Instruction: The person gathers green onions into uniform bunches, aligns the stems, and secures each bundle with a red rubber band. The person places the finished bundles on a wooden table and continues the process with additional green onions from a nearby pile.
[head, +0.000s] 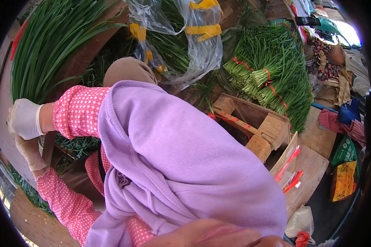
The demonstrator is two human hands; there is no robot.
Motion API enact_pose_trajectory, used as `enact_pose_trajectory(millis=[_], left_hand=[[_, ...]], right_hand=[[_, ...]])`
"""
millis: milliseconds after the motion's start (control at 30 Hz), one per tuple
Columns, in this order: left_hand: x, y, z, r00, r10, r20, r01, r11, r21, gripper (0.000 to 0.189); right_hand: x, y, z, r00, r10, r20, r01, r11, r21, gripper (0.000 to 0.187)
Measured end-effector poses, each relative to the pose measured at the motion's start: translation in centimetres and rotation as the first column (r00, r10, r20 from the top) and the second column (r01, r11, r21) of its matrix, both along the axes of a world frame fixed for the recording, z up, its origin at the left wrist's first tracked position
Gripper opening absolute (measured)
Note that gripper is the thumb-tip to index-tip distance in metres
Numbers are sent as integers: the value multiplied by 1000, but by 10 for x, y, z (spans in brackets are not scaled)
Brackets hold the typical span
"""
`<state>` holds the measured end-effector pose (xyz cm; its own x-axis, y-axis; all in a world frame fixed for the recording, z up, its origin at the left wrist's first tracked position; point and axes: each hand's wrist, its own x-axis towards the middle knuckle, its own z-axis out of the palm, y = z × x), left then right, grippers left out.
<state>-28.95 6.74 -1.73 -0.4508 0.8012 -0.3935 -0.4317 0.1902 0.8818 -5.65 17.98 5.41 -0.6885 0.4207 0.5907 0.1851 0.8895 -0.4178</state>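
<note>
At the left, my right hand (26,119), in a whitish thin glove, is closed around the lower end of a loose bunch of long green chive-like leaves (61,40). The leaves fan away from me over a board. Just below and touching it is my left hand (27,151), in a beige-looking glove. Its fingers are largely hidden behind the right hand, so its grip is unclear. A pale stem end (41,143) shows beside the two hands. My purple garment (188,148) and pink checked sleeves cover much of the view.
Bundles of green stalks (269,71) tied with red bands are piled at upper right. Beside them are a wooden crate (275,128) and red ties (292,180). Clear plastic with yellow tape (204,46) covers more leaves. Other people (324,58) are at the far right.
</note>
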Motion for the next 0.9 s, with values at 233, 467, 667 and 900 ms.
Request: enact_pose_trajectory(millis=[233, 467, 667, 900], left_hand=[[-20, 4, -9, 996, -51, 67, 51, 999, -1, 47], [-13, 2, -8, 992, -73, 106, 71, 997, 19, 49], [-2, 5, -5, 995, -34, 91, 34, 999, 5, 50], [24, 3, 6, 1000, 3, 2, -4, 998, 55, 48]], right_hand=[[3, 8, 5, 1000, 3, 2, -3, 1000, -20, 16], [3, 8, 2, 1000, -10, 10, 10, 1000, -20, 16], [-3, 11, -4, 999, -17, 29, 17, 1000, -17, 16], [-21, 12, -13, 1000, -26, -15, 24, 992, -124, 18]])
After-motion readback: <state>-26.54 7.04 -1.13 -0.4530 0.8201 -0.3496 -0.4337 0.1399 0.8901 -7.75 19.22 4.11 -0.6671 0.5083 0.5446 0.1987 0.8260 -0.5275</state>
